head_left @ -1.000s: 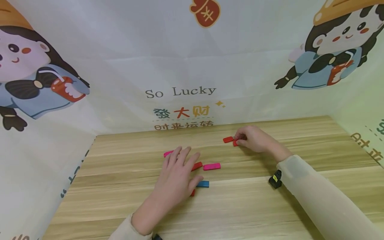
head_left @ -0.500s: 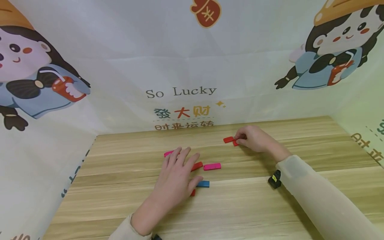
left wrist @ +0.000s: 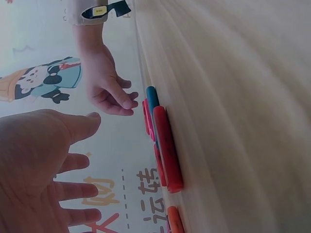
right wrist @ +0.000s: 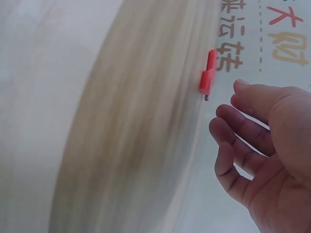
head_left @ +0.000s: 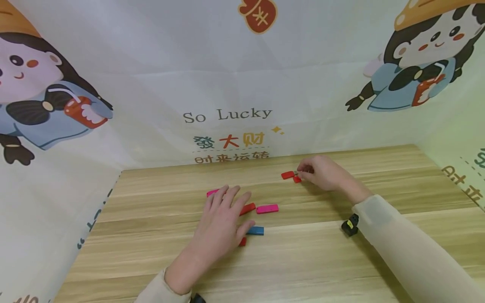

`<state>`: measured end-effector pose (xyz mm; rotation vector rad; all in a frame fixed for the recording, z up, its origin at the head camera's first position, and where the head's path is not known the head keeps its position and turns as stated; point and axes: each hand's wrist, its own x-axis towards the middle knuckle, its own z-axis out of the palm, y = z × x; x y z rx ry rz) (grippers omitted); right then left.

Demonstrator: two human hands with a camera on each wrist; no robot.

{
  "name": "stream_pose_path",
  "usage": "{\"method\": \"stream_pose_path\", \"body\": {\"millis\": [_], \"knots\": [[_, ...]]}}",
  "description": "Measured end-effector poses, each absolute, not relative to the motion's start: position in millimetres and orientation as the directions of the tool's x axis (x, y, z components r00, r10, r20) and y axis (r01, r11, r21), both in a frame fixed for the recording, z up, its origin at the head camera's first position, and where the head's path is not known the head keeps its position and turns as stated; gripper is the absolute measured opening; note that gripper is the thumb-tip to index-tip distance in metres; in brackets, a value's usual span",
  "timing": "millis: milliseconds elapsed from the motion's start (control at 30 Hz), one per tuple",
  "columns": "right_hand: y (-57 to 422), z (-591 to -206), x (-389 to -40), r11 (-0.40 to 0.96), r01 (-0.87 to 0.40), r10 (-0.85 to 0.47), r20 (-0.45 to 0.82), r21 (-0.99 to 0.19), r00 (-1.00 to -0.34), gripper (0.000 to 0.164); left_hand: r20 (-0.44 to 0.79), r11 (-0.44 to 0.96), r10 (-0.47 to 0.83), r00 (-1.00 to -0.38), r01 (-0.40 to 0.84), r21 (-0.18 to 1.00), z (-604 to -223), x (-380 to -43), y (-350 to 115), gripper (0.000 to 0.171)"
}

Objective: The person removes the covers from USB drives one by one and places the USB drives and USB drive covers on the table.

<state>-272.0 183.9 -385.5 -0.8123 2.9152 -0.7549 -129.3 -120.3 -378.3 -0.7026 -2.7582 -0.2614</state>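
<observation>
On my head feed the person's right hand (head_left: 320, 172) sits near the far edge of the table (head_left: 295, 261), at about 1 o'clock from the middle. Its grip holds nothing: the right wrist view shows me thumb and fingers loosely bent, a gap between them. At 9 o'clock from that hand, by the fingertips, lie a red stick (head_left: 287, 175) with a metal end (head_left: 296, 172) and, at the stick's 4 o'clock, a smaller red piece (head_left: 297, 179). I can't tell whether the fingertips brush either.

The left hand (head_left: 217, 227) hangs over the nearer group, its grip slack, fingers extended and spread, nothing in it. Around it I count a partly covered pink stick (head_left: 212, 193) at 12 o'clock, a second red stick (head_left: 248, 208) at 2, another pink stick (head_left: 267, 209) farther out between 2 and 3, a blue stick (head_left: 256, 230) at 3 and a half-hidden red block (head_left: 243, 242) at 4.
</observation>
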Motion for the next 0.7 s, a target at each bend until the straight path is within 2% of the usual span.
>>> {"method": "stream_pose_path", "body": {"millis": [433,700], "knots": [[180.2,-371.6,-244.6,0.729,-0.509,-0.491,0.169,-0.458,-0.854,0.023,0.320,0.867,0.445,-0.836,0.492,0.080,-374.9,-135.5,-118.5,0.067],[182.0,-369.8,-224.3,0.747,-0.550,-0.502,0.225,-0.375,-0.835,0.036,0.341,0.862,0.441,-0.830,0.497,0.097,-375.6,-142.2,-117.4,0.063]]}}
